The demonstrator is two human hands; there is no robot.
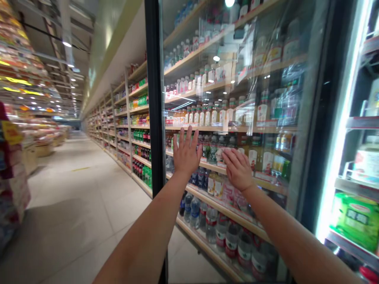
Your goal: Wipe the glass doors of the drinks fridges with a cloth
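A glass cooler door with a dark frame swings open in front of me. My left hand lies flat on the glass with its fingers spread, holding nothing. To its right, my right hand is closed over a crumpled white tissue pressed to the same pane. Most of the tissue is hidden under the fingers. Light reflections streak the glass, and shelves of bottles show through it.
Inside the lit cooler at the right are a green package and a white-labelled bottle. Long drink shelves run down the left beside a tiled aisle. Blurred display stands line its far side.
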